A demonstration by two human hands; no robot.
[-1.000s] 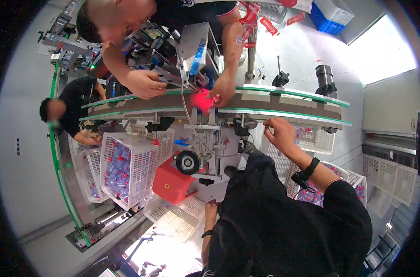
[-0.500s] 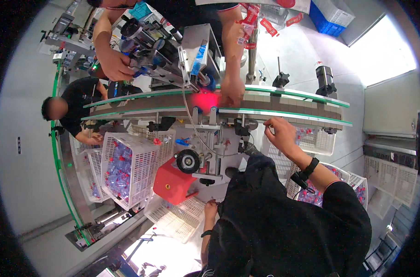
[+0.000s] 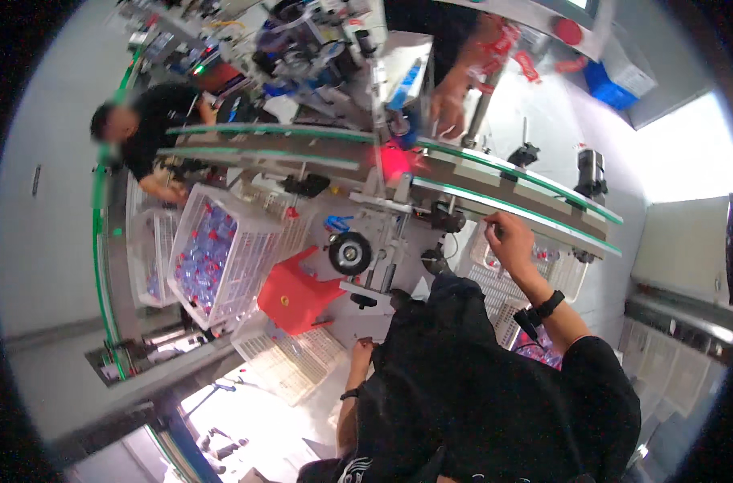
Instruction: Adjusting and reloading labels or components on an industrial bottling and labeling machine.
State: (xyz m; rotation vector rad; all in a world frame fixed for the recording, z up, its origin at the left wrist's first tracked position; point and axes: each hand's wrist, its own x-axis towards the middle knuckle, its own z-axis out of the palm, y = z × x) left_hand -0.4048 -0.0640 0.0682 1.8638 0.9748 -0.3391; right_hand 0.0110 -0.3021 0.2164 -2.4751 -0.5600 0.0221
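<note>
My right hand point(image 3: 510, 241) is beside the near green-edged rail of the conveyor point(image 3: 535, 214), on its right half. Its fingers are curled in, and I see nothing in them. My left hand point(image 3: 361, 354) hangs low by my waist, its fingers bent and partly hidden against my dark clothing. A red glow point(image 3: 396, 163) lights the belt under the machine point(image 3: 318, 60). Across the belt, a co-worker's hand point(image 3: 451, 109), blurred, hovers near the far rail.
A white crate point(image 3: 245, 266) of clear bottles with red caps stands left, beside a red stool point(image 3: 298, 294). Under the belt is a black handwheel point(image 3: 350, 254). A second person point(image 3: 161, 113) is at the far left. A blue crate point(image 3: 610, 87) stands at the far right.
The whole view has tilted, so the conveyor now slopes down to the right. The co-worker's hand has lifted off the belt, and their other hand is lost from sight. My hands have barely moved.
</note>
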